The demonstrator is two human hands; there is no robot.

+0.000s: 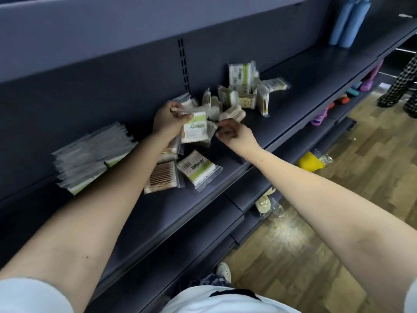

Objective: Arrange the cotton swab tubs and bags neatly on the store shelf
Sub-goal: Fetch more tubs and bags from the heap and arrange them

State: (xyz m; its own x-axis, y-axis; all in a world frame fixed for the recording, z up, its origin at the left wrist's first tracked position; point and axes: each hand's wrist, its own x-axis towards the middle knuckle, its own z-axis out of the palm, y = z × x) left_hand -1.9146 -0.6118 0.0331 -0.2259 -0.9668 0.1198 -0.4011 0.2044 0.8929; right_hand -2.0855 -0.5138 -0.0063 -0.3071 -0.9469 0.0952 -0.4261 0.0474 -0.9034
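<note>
In the head view, a dark blue-grey metal shelf (203, 199) is seen running from lower left to upper right, backed by a back panel (90, 64) of the same colour with a slotted upright (183, 64) set into it. Cotton swab bags are spread over its surface in 3 groups. A tidy stack (90, 154) is laid at the left, close to the panel. A loose pile (243, 93) is heaped further right. 2 bags (196, 169) lie flat between them, nearer the front edge.

A held bag (195, 127), green-and-white labelled, is gripped at its top edge by the left hand (168, 117), fingers curled round it, upright just above the bags lying below.

The right hand (234, 134) is found just beside that bag's right edge with its fingers curled. Motion blur hides the tips, so whether anything is pinched cannot be told.

Beyond the shelf edge, a wood-plank floor (338, 222) is shown. Lower shelves (259, 199) are stocked with coloured slippers (319, 118) and a yellow item (310, 163). At the far end, light blue containers (347, 21) are stood upright, and legs in checked trousers (401, 84) are seen at the right edge.
</note>
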